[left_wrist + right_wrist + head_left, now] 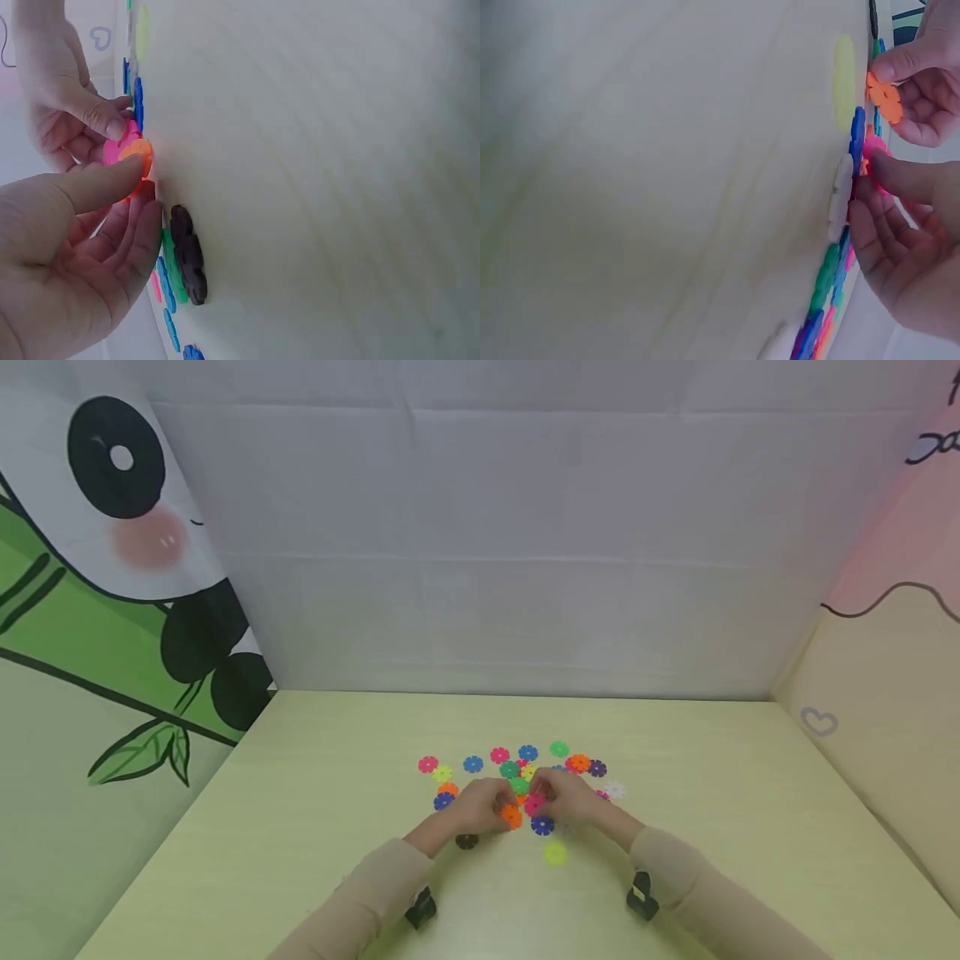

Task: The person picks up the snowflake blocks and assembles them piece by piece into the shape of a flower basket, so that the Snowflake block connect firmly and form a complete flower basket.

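Note:
My left hand (483, 806) pinches an orange notched plastic disc (512, 816) between thumb and fingers. Facing it, my right hand (564, 795) pinches a pink notched disc (534, 805). The two discs are held close to each other, just above the table, and overlap in the left wrist view. In the right wrist view a gap shows between the orange disc (885, 97) and the pink disc (877, 150). A dark blue disc (542, 825) lies below the right hand, and a dark brown disc (467, 841) lies beside the left.
Several more coloured discs lie scattered beyond the hands, among them a blue disc (473, 764) and a light green disc (559, 749). A yellow disc (556, 852) lies nearer to me. The pale table (300, 827) ends at a white back wall (480, 627).

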A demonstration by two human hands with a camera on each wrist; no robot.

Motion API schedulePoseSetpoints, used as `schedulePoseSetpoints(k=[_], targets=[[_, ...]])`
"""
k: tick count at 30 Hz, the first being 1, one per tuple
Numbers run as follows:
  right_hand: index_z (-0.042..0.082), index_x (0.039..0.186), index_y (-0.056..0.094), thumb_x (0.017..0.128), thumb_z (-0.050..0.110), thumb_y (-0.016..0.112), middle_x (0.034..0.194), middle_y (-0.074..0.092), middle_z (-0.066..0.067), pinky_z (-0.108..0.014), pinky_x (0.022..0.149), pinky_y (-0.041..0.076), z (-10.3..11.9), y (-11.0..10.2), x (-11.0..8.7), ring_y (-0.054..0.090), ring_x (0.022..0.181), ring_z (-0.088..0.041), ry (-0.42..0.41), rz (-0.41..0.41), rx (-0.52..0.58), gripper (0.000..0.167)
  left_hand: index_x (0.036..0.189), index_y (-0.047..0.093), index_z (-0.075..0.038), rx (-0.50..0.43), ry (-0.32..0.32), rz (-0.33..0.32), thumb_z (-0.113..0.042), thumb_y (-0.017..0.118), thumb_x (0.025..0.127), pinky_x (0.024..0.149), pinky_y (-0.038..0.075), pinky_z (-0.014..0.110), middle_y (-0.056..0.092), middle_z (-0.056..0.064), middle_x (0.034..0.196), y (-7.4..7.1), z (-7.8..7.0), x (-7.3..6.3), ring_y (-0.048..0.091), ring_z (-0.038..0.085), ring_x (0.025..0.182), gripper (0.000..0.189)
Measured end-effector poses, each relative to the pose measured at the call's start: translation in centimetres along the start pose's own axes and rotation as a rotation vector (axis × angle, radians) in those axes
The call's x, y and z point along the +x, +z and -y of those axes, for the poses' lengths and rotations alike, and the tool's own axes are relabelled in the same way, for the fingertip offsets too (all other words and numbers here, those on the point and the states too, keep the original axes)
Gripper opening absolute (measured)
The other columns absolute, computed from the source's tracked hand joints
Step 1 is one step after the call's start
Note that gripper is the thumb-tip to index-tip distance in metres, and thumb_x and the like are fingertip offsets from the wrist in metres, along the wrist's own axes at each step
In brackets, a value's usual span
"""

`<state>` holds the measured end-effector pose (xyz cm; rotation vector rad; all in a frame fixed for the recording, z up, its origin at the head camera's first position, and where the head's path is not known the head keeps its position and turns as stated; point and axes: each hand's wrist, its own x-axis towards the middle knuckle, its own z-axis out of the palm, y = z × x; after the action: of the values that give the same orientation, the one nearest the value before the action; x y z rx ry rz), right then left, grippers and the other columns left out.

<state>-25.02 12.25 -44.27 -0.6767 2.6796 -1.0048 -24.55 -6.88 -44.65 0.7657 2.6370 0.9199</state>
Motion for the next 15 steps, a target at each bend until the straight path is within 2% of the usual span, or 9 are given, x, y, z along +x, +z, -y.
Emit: schedulePoseSetpoints(k=[3,5,12,15], targets=[[0.011,0.092,0.057,0.081,0.002,0.064,0.083,0.057,0.002,-0.030,0.072,0.048,-0.1,-0.5,-0.4,0.052,0.079,-0.014,-0.001,-0.035,0.004,0.015,0.093,0.061,-0.007,-0.053,0.008,-0.005,-0.005,0.070,0.076,0.071,0.049,0.024,0.060,0.001,0.088,-0.4,0.1,0.1,0.055,0.015,0.082,0.019],[0.011,0.092,0.057,0.083,0.002,0.061,0.086,0.058,0.002,-0.031,0.074,0.049,0.0,-1.0,-0.8,0.054,0.081,-0.015,-0.024,-0.067,0.030,0.014,0.094,0.061,-0.005,-0.119,-0.001,-0.009,-0.005,0.069,0.078,0.069,0.050,0.024,0.061,0.002,0.090,-0.7,0.2,0.0,0.056,0.015,0.081,0.018],[0.007,0.093,0.059,0.083,-0.003,0.060,0.089,0.063,-0.003,-0.021,0.067,0.052,0.6,-2.2,-1.9,0.062,0.079,-0.018,-0.253,-0.241,0.082,0.014,0.102,0.055,0.003,-0.492,-0.043,-0.099,-0.002,0.060,0.084,0.060,0.055,0.034,0.057,0.011,0.091,-2.0,-0.7,-0.8,0.064,0.029,0.075,0.019],[0.008,0.092,0.059,0.082,-0.003,0.061,0.087,0.064,-0.001,-0.020,0.066,0.052,1.1,-2.4,-2.1,0.063,0.078,-0.016,-0.302,-0.300,0.082,0.015,0.104,0.053,0.005,-0.583,-0.042,-0.151,-0.004,0.058,0.086,0.061,0.055,0.035,0.057,0.013,0.095,-2.4,-1.3,-1.2,0.064,0.034,0.080,0.020]])
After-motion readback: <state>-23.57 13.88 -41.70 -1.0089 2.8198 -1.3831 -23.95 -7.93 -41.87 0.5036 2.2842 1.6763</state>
